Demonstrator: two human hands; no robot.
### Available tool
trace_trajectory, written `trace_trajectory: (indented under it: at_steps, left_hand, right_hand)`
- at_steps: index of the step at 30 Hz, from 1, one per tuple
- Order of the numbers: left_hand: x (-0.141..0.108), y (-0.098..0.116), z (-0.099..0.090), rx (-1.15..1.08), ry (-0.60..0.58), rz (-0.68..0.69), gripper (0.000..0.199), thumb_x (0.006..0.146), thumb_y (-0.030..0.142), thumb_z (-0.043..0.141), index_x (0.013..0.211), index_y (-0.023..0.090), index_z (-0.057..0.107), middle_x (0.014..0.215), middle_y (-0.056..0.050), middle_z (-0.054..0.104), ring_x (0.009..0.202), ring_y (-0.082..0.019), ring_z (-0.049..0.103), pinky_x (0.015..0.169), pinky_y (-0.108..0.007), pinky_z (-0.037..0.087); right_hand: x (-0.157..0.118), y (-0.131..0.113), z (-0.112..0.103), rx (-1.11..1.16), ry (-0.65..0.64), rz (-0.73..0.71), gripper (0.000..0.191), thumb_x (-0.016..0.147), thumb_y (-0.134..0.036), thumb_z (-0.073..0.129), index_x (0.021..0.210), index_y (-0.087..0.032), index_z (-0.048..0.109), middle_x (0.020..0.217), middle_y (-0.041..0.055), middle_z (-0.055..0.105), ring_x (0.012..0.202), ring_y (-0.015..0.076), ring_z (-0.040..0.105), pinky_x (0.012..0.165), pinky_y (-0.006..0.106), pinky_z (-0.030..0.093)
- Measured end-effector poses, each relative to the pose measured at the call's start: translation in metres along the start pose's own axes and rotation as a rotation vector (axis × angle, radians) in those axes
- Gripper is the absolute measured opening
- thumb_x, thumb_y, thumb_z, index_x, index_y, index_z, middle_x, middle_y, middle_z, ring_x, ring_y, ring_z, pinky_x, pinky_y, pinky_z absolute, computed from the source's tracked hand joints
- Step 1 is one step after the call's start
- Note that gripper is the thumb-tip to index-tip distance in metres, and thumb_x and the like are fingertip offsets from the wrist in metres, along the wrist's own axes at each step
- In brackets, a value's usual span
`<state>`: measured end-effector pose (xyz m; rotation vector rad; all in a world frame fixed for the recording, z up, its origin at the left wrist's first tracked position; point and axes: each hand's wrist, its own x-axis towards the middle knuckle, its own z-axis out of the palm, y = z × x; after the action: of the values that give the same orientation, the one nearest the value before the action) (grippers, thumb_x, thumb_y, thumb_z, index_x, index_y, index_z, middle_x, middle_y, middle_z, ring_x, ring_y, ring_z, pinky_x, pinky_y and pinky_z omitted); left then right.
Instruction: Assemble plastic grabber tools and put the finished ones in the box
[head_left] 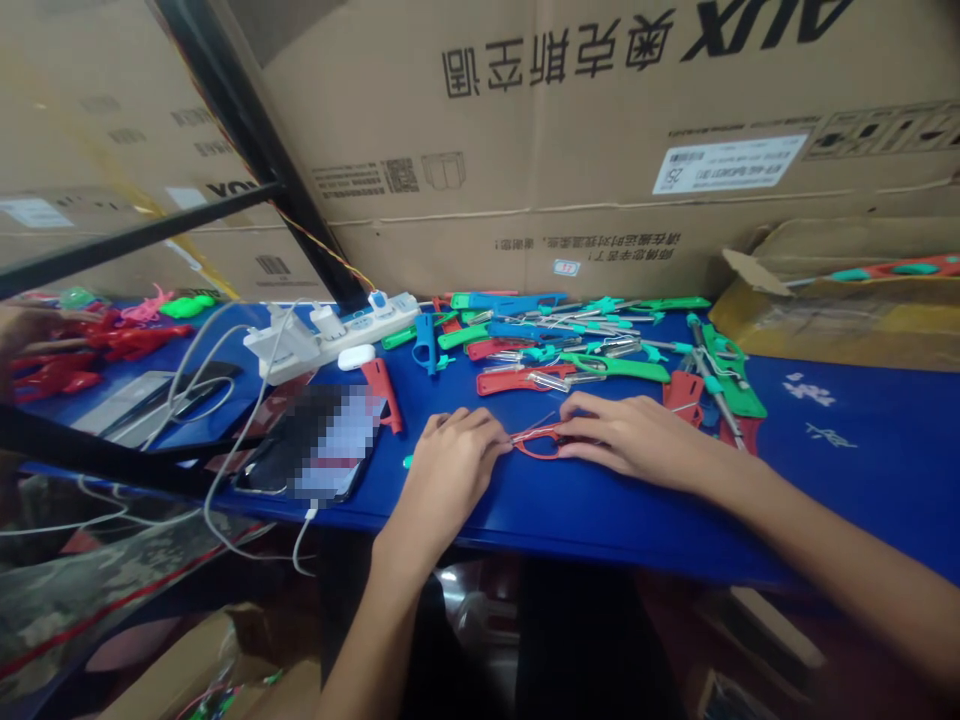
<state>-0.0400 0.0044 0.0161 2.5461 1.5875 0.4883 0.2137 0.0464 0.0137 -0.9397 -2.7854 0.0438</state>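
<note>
Low over the blue tabletop, both hands grip a red long-nose lighter (541,452) with a loop-shaped trigger opening and a thin wire along it. My left hand (456,462) pinches its left end, where the fingers hide part of it. The fingers of my right hand (634,438) close on its other end. A turquoise tip (408,462) pokes out beside my left hand. Behind my hands lies a pile of lighters and handle halves, among them a green handle (630,369), a red handle (517,379) and a blue one (425,345).
On the left are a phone (319,445) on a charging cable, a white power strip (367,325) and a red handle piece (383,395). A black metal frame (247,95) rises there. Large cartons (510,130) wall the back; an open box (840,320) stands right.
</note>
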Motion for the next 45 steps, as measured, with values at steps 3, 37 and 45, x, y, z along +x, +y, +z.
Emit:
trace_trajectory:
  at_steps: [3,37,45]
  left_hand:
    - [-0.003,0.001,0.003,-0.005,0.023,-0.008,0.017,0.102,0.026,0.053,0.093,0.023,0.067,0.099,0.0,0.07,0.093,-0.021,0.06,0.081,-0.036,0.038]
    - [0.0,0.001,0.027,0.037,0.166,0.054,0.018,0.103,0.027,0.05,0.095,0.021,0.065,0.102,-0.001,0.067,0.091,-0.02,0.056,0.078,-0.034,0.039]
    - [0.0,-0.001,0.029,-0.057,0.144,0.044,0.015,0.104,0.025,0.047,0.102,0.02,0.061,0.101,-0.004,0.063,0.091,-0.02,0.054,0.083,-0.036,0.041]
  right_hand:
    - [0.0,0.0,0.0,0.012,-0.018,0.002,0.043,0.105,-0.049,0.037,0.123,-0.028,0.07,0.121,0.0069,0.066,0.078,0.0158,0.068,0.061,0.029,0.045]
    - [0.0,0.007,-0.005,0.006,0.001,0.002,0.04,0.104,-0.047,0.043,0.132,-0.031,0.065,0.111,0.0061,0.063,0.083,0.0163,0.064,0.057,0.026,0.039]
    - [0.001,0.013,0.002,0.049,0.022,-0.005,0.043,0.105,-0.05,0.038,0.133,-0.031,0.065,0.114,0.0067,0.064,0.083,0.0161,0.064,0.061,0.027,0.042]
